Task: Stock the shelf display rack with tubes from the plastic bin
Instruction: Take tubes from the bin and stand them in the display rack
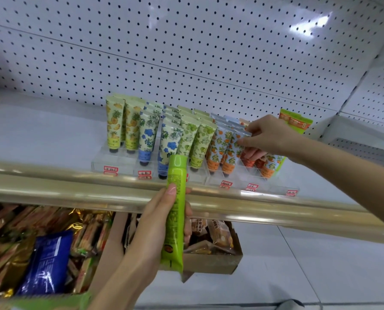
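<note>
A clear acrylic display rack (117,161) stands on the white shelf, filled with upright patterned tubes: pineapple-print, blue-flower, green-fruit and orange-fruit ones. My left hand (157,222) holds a bright green tube (175,211) upright in front of the shelf's gold edge, cap end up. My right hand (269,136) reaches into the rack's right side and pinches the top of an orange-fruit tube (235,145) standing in its slot. The plastic bin is out of view.
A gold shelf rail (75,189) runs across the front. Behind the rack is white pegboard (186,52). A green and orange packet (296,121) leans at the rack's right end. Below, cardboard boxes (211,260) hold snack packs, with a blue packet (48,262) at left.
</note>
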A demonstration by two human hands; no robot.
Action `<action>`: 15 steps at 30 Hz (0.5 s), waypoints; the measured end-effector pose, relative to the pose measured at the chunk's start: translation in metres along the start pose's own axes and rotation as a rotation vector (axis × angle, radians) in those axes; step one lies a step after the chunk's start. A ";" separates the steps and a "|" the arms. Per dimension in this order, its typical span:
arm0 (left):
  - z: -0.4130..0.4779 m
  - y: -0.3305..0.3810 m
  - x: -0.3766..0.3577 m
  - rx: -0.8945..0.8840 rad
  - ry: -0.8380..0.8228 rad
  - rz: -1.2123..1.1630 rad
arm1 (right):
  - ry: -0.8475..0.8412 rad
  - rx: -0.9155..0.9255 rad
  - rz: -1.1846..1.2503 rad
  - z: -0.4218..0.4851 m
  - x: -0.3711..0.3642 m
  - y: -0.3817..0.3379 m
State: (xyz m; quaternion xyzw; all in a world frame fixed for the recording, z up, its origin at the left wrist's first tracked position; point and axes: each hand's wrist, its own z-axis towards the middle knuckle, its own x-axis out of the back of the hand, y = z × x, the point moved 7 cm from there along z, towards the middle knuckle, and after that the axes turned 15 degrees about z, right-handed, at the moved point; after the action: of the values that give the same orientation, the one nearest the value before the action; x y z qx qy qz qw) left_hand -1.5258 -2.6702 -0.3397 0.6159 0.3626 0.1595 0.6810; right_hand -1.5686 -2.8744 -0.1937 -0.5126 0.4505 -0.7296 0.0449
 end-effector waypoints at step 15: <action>0.002 0.002 0.003 -0.013 0.044 0.023 | 0.067 0.003 -0.039 -0.014 0.016 0.000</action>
State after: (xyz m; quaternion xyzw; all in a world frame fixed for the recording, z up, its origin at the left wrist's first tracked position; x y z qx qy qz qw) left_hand -1.5213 -2.6692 -0.3387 0.6119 0.3694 0.1835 0.6749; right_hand -1.5870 -2.8745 -0.1829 -0.4964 0.4407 -0.7477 0.0165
